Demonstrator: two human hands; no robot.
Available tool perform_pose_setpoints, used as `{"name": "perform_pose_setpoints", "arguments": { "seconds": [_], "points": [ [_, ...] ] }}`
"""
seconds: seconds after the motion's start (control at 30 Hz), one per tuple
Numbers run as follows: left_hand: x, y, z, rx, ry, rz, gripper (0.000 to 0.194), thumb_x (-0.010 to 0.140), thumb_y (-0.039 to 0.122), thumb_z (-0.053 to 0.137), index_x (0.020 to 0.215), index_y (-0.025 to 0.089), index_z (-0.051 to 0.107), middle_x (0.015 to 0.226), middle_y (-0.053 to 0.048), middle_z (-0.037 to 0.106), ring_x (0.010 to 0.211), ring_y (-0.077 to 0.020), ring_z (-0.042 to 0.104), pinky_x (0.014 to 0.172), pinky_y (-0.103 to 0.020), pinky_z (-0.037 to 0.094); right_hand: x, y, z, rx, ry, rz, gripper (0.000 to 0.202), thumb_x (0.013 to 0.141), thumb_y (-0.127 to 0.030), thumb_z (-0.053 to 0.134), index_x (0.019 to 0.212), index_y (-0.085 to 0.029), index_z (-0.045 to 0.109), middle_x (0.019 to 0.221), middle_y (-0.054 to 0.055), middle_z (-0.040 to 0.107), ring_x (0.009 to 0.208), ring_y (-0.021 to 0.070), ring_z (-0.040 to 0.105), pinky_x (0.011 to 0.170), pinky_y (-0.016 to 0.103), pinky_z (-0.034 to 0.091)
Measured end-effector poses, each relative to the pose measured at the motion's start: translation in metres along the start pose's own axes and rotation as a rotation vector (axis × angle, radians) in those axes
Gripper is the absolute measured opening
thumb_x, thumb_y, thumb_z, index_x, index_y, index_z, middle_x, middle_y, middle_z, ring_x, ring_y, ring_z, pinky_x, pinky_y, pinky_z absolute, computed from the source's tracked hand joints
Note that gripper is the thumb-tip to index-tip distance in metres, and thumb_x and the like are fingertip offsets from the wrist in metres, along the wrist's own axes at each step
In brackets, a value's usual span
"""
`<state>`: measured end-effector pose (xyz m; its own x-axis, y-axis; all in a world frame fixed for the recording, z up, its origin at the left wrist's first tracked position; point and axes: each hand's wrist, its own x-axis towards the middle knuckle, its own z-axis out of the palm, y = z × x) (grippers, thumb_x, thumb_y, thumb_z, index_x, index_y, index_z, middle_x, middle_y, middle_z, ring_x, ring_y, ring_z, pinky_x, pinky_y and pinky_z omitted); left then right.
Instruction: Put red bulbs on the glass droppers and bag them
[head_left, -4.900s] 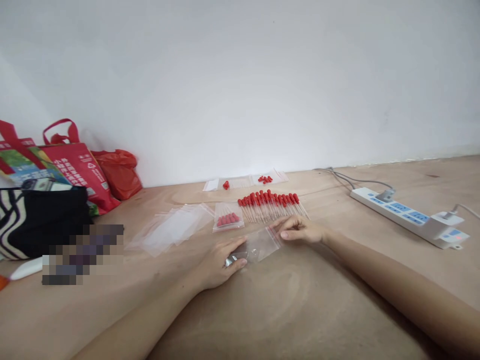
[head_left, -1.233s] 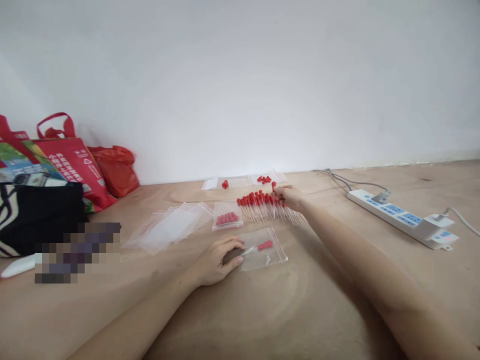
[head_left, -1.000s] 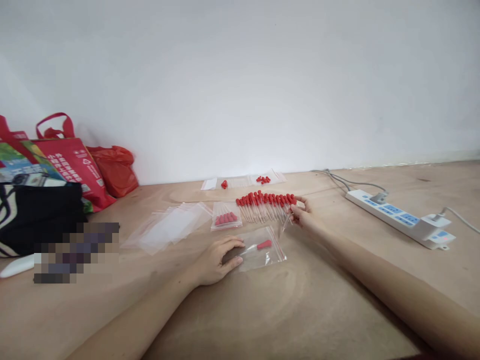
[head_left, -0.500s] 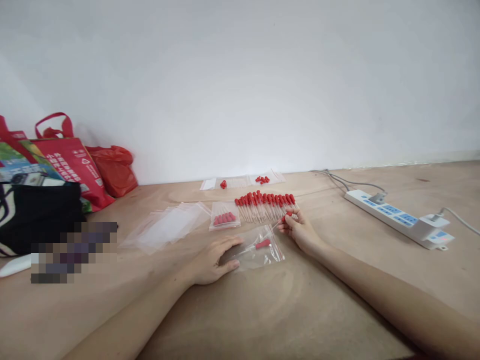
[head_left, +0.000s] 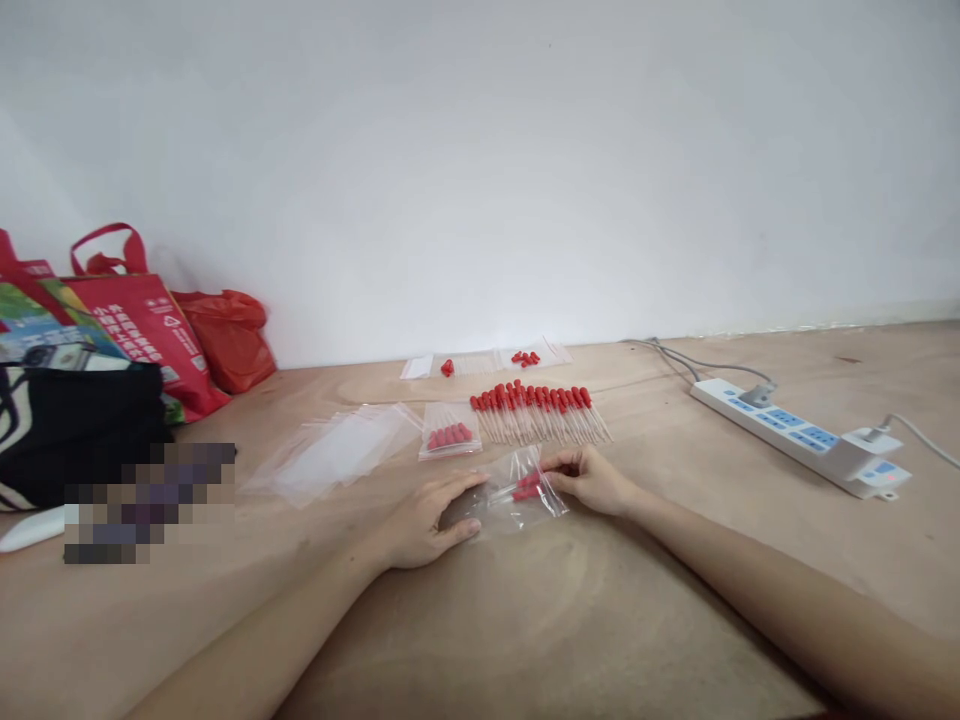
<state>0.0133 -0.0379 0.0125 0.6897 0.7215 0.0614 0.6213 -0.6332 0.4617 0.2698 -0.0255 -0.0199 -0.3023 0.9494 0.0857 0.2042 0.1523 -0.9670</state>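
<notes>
A clear zip bag [head_left: 517,518] lies on the table between my hands. My left hand [head_left: 431,515] holds it at the left end, thumb and fingers apart on either edge. My right hand [head_left: 585,480] is at the bag's right-hand mouth, fingers pinched on the red bulb of a dropper [head_left: 528,481] whose clear tube points left into the bag. Another red-bulbed dropper [head_left: 526,493] lies inside, close alongside. Beyond my hands is a row of red-bulbed droppers [head_left: 536,400], side by side. To their left sits a filled zip bag [head_left: 448,438] with several droppers.
Flat clear bags [head_left: 334,455] are fanned out at left. Bags with loose red bulbs [head_left: 525,358] and clear tubes lie by the wall. A power strip [head_left: 795,435] with cables stands at right. Shopping bags [head_left: 150,330] and a black bag [head_left: 79,430] crowd the left side.
My right hand has moved left and down from beside the dropper row to the bag's mouth, bringing a dropper into the bag beside the first one. My left hand has stayed put.
</notes>
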Motion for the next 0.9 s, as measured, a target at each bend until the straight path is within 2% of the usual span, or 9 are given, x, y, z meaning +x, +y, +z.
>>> {"name": "perform_pose_setpoints", "arguments": {
  "seconds": [0.1,0.2,0.27,0.4,0.53,0.67,0.77,0.9],
  "points": [
    [0.0,-0.001,0.0,-0.005,0.002,-0.001,0.048,0.081,0.037,0.048,0.126,0.024,0.036,0.13,-0.004,0.042,0.118,-0.0224,0.039,0.099,-0.039,0.031,-0.002,-0.002,0.0,-0.007,-0.098,-0.014,0.031,0.064,-0.042,0.061,0.078,-0.014,0.066,0.067,0.002,0.063,0.057,0.0104,0.053,0.054,0.023,0.04],
    [0.0,0.0,0.0,-0.005,0.005,0.009,0.047,0.081,0.036,0.049,0.125,0.023,0.039,0.128,-0.004,0.044,0.117,-0.0218,0.04,0.098,-0.038,0.032,0.001,-0.001,-0.006,-0.024,-0.114,0.02,0.033,0.064,-0.041,0.061,0.083,-0.014,0.065,0.061,0.0,0.061,0.05,0.0086,0.049,0.049,0.022,0.038],
    [0.001,0.001,-0.001,-0.002,-0.001,0.031,0.044,0.081,0.035,0.049,0.122,0.023,0.043,0.128,-0.004,0.045,0.117,-0.0214,0.04,0.099,-0.038,0.032,0.009,0.001,-0.015,-0.1,-0.037,0.027,0.028,0.064,-0.037,0.061,0.08,-0.014,0.064,0.059,0.0,0.06,0.049,0.0087,0.049,0.048,0.021,0.038],
    [0.002,-0.001,-0.001,0.007,-0.032,0.068,0.037,0.082,0.035,0.047,0.119,0.026,0.048,0.13,-0.003,0.042,0.119,-0.0202,0.038,0.099,-0.037,0.031,0.042,0.002,-0.031,-0.372,0.277,-0.018,0.013,0.066,-0.027,0.056,0.068,-0.015,0.061,0.063,0.001,0.061,0.058,0.0113,0.054,0.055,0.022,0.04],
    [0.003,-0.003,-0.001,0.023,-0.047,0.069,0.037,0.083,0.035,0.046,0.119,0.028,0.048,0.131,-0.003,0.041,0.12,-0.0204,0.037,0.099,-0.038,0.031,0.081,-0.007,-0.027,-0.594,0.45,0.021,0.011,0.067,-0.021,0.053,0.075,-0.016,0.059,0.074,0.003,0.064,0.069,0.0123,0.057,0.063,0.022,0.041],
    [0.002,-0.002,-0.001,0.022,-0.055,0.07,0.037,0.083,0.034,0.046,0.12,0.028,0.047,0.132,-0.003,0.041,0.12,-0.0207,0.037,0.099,-0.039,0.03,0.112,-0.014,-0.009,-0.714,0.488,0.162,0.023,0.065,-0.022,0.056,0.087,-0.014,0.055,0.085,0.008,0.063,0.079,0.017,0.058,0.065,0.024,0.042],
    [0.002,-0.001,-0.001,0.01,-0.051,0.071,0.038,0.083,0.032,0.046,0.12,0.028,0.047,0.131,-0.004,0.041,0.119,-0.0206,0.038,0.099,-0.039,0.03,0.124,-0.014,-0.001,-0.724,0.466,0.216,0.021,0.062,-0.018,0.059,0.082,-0.012,0.056,0.083,0.013,0.063,0.077,0.0219,0.059,0.062,0.028,0.043],
    [0.002,-0.001,-0.001,-0.005,-0.051,0.079,0.038,0.083,0.032,0.046,0.12,0.028,0.047,0.131,-0.004,0.041,0.119,-0.0213,0.038,0.099,-0.04,0.03,0.13,-0.014,0.0,-0.723,0.428,0.232,0.012,0.06,-0.011,0.057,0.073,-0.012,0.057,0.08,0.017,0.062,0.078,0.0264,0.06,0.061,0.03,0.043]
  ]
}}
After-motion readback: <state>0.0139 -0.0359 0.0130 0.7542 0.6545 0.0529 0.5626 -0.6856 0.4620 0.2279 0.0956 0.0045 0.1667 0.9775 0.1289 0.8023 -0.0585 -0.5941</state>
